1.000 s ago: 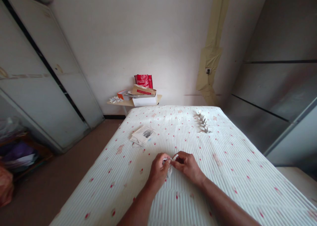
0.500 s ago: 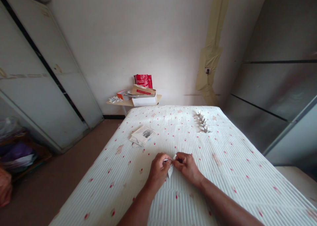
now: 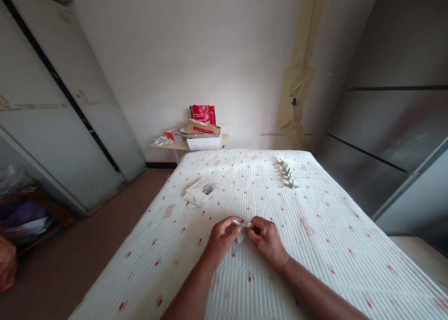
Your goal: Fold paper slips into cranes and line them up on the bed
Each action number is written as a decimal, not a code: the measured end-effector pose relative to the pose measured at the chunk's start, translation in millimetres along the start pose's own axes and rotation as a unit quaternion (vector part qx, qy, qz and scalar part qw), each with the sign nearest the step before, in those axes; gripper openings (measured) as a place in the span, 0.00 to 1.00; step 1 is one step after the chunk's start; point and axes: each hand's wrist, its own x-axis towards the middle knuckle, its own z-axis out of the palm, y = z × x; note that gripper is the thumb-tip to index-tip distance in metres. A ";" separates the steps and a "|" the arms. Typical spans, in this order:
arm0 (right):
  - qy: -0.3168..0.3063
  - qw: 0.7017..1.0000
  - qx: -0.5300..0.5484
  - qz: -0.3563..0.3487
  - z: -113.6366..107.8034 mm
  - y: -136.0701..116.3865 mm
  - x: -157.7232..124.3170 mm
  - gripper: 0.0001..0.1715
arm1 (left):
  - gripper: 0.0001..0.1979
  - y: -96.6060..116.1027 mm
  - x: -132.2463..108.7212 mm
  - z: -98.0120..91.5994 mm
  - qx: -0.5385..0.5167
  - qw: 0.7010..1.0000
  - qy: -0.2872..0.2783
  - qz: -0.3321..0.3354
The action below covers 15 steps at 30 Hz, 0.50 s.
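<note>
A small folded piece of paper (image 3: pixel 240 238) is pinched between my two hands, just above the bed; fingers hide much of it. My left hand (image 3: pixel 224 232) grips it from the left with thumb and fingertips. From the right, my right hand (image 3: pixel 265 236) pinches its other side, fingers curled. Farther off on the left lies a stack of printed paper sheets (image 3: pixel 201 192). A row of several folded paper cranes (image 3: pixel 286 173) stands toward the far right of the bed.
The bed (image 3: pixel 259 282) has a ribbed, white spotted cover. Beyond its far edge, a small table (image 3: pixel 180 145) bears a white box (image 3: pixel 204 143), a red bag (image 3: pixel 202 115) and more folded paper pieces (image 3: pixel 163 140). Cabinets (image 3: pixel 52 100) stand left, a grey wardrobe (image 3: pixel 388 110) right.
The paper has turned between my fingers, and its lower tip shows less. My left hand has shifted slightly left and its fingers have straightened a little. The right hand keeps its pinch.
</note>
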 end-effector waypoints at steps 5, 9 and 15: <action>-0.016 1.000 0.013 -0.018 1.4 -1.9 -1.5 0.10 | 0.13 3.3 1.5 -1.0 0.001 1.000 -0.016 0.002; -0.016 1.000 -0.021 -0.016 0.6 -6.6 -1.3 0.10 | 0.13 4.1 1.1 0.7 0.020 1.000 0.019 0.009; -0.014 0.999 -0.031 -0.024 -0.1 -10.7 -0.2 0.10 | 0.15 7.7 -0.4 3.4 0.014 0.999 0.032 -0.015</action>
